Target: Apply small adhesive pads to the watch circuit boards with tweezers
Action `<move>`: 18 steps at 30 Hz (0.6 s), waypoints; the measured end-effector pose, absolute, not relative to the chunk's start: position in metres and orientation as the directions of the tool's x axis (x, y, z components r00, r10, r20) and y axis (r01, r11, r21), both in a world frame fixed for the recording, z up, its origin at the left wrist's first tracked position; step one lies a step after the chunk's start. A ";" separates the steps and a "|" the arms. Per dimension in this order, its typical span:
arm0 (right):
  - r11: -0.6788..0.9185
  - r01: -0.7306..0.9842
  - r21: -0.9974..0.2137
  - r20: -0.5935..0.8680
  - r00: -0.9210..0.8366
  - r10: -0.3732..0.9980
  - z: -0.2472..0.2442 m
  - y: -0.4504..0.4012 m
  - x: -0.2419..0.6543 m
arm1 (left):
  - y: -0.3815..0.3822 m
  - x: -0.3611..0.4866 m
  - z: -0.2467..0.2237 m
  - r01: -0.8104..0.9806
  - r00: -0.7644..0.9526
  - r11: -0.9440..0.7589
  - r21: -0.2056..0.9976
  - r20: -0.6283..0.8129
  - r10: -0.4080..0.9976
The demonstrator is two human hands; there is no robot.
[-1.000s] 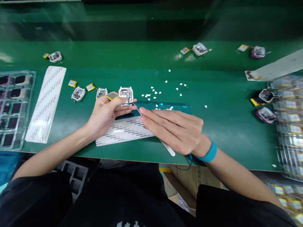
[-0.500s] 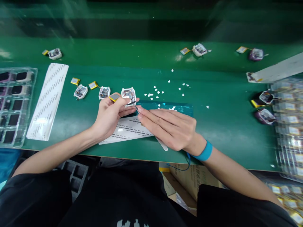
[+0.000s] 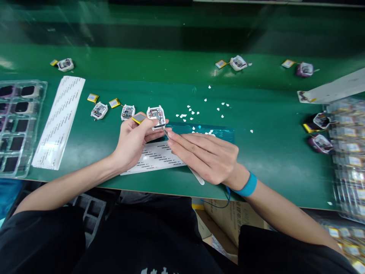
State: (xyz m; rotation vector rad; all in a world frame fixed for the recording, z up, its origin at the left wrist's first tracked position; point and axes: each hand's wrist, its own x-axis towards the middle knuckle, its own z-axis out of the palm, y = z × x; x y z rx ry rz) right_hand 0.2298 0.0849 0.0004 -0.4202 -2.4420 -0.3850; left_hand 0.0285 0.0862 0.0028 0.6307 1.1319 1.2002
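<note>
My left hand (image 3: 132, 139) is closed around the edge of an open white smartwatch case (image 3: 156, 113), its circuit board facing up. The thumb presses on the case's lower part. A yellow-edged battery (image 3: 138, 117) rests by that thumb. My right hand (image 3: 207, 156) pinches slim metal tweezers (image 3: 165, 133), whose tip touches the lower edge of the case. A small black strip (image 3: 160, 126) lies along that edge, at the tip. The tweezers' rounded rear end shows below the palm. Under both hands is a printed white adhesive sheet (image 3: 159, 156).
Two more white cases, one here (image 3: 128, 112), lie left with batteries attached. Small white stickers (image 3: 191, 113) are scattered right of my hands, near a blue film (image 3: 222, 132). Clear trays (image 3: 42, 110) stand at left and right. A blue wristband (image 3: 248, 184) with cord is on my right wrist.
The black strip has turned from slanted to lying along the lower edge of the case. Both hands keep nearly the same pose, while the whole view has shifted slightly.
</note>
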 end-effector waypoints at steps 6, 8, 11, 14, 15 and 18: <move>0.906 0.392 0.156 0.632 -0.745 0.214 -0.003 0.085 0.229 | 0.086 0.029 0.003 -0.385 -0.034 0.301 0.873 -0.339 0.940; 0.905 0.400 0.145 0.640 -0.735 0.223 -0.003 0.085 0.228 | 0.086 0.029 0.002 -0.397 -0.033 0.296 0.869 -0.336 0.941; 0.909 0.397 0.124 0.640 -0.732 0.233 -0.004 0.083 0.229 | 0.086 0.030 0.001 -0.414 -0.042 0.294 0.861 -0.341 0.939; 0.906 0.411 0.103 0.625 -0.735 0.262 -0.003 0.082 0.230 | 0.086 0.030 0.000 -0.400 -0.066 0.286 0.871 -0.339 0.939; 0.905 0.415 0.094 0.621 -0.735 0.273 -0.003 0.081 0.230 | 0.087 0.030 -0.001 -0.394 -0.074 0.285 0.874 -0.339 0.938; 0.906 0.413 0.093 0.625 -0.732 0.270 -0.004 0.082 0.231 | 0.087 0.030 -0.001 -0.395 -0.071 0.295 0.870 -0.349 0.935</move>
